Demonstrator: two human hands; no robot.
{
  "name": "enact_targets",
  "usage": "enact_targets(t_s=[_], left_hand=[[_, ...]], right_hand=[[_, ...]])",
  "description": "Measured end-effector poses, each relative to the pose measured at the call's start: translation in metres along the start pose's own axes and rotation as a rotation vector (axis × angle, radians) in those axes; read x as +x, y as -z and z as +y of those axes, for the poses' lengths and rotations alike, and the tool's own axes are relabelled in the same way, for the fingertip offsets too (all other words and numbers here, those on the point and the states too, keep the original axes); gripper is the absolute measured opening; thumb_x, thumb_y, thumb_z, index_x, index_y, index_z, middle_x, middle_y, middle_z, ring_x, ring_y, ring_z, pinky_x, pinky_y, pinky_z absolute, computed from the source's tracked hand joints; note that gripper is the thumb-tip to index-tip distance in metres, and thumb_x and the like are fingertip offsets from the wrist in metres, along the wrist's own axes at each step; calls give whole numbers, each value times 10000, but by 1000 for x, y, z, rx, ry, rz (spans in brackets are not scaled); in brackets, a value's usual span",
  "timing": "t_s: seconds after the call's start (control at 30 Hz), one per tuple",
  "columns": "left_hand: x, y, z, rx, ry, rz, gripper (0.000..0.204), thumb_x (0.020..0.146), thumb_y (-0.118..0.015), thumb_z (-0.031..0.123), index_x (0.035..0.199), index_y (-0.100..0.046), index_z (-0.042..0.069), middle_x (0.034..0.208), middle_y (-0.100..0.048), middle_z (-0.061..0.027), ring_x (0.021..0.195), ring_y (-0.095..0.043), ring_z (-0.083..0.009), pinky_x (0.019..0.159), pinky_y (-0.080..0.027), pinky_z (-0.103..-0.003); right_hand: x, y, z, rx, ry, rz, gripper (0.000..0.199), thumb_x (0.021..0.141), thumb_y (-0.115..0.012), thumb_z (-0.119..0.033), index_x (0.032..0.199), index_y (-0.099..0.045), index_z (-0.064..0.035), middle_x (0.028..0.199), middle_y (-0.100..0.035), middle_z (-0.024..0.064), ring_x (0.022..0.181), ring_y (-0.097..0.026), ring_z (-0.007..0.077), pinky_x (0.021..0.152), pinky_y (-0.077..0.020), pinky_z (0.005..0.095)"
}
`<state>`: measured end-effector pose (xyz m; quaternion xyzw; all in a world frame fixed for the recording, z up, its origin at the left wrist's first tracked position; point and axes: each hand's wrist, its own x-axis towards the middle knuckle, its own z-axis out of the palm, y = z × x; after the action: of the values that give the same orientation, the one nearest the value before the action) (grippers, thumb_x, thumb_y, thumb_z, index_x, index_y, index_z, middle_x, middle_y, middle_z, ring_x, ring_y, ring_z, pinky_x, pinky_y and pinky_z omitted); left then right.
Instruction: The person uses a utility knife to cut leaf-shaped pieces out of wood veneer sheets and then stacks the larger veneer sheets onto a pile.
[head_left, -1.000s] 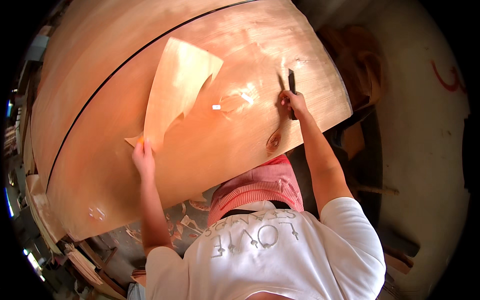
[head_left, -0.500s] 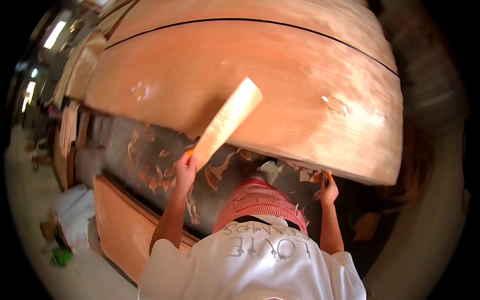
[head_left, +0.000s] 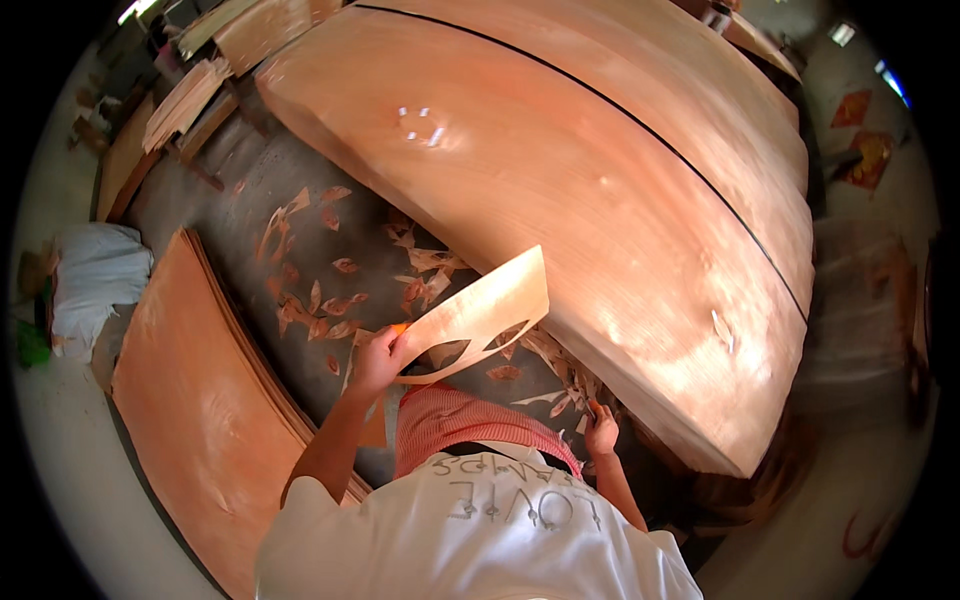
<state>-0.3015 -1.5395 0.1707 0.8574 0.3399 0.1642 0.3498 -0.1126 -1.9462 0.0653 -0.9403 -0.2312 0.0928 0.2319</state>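
Note:
My left hand (head_left: 378,360) is closed on one end of a thin, pale wood veneer piece (head_left: 480,300) with leaf-shaped holes along its lower side. Something small and orange (head_left: 400,328) shows at the thumb of that hand. My right hand (head_left: 601,430) is closed beside the near edge of a large stack of veneer sheets (head_left: 560,220); a small dark thing shows at its fingers, too small to name. Between the hands, the held piece slants up to the right, its far end in front of the stack's side. A black line crosses the top sheet.
Leaf-shaped offcuts (head_left: 318,328) litter the dark floor. At the left leans a lower pile of reddish sheets (head_left: 210,400). Beyond it lies a white sack (head_left: 98,285). More wood strips (head_left: 187,105) rest on a stand at the far left.
The view has turned, so the big stack now slants down to the right. The held veneer piece has been lowered and tilted, and its cut-out holes now show. Both hands remain closed.

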Motion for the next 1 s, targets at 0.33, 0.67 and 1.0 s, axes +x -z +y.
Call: enact_targets(t_s=[0.33, 0.67, 1.0], left_hand=[[51, 151, -180, -83, 27, 150, 186, 853, -524, 129, 972, -624, 27, 797, -592, -152, 720, -571, -308, 614, -445, -364], [123, 258, -281, 32, 269, 226, 186, 873, -516, 104, 1003, -634, 45, 859, -616, -160, 748, -606, -282, 619, -462, -348], [292, 379, -368, 173, 437, 179, 187, 895, -513, 134, 987, -650, 47, 881, -631, -129, 784, -608, -278, 671, -482, -365]], right_hand=[[189, -107, -244, -119, 353, -176, 351, 692, -565, -35, 1022, -603, -148, 1031, -562, 59, 1009, -514, 282, 803, -460, 396], [435, -207, -438, -135, 478, 64, 432, 769, -458, 28, 1190, -496, -61, 1244, -485, 95, 1165, -420, 299, 940, -402, 401], [707, -321, -643, -210, 191, 43, 521, 830, -441, -155, 1340, -353, -96, 1429, -266, 29, 1321, -239, 230, 1042, -271, 395]])
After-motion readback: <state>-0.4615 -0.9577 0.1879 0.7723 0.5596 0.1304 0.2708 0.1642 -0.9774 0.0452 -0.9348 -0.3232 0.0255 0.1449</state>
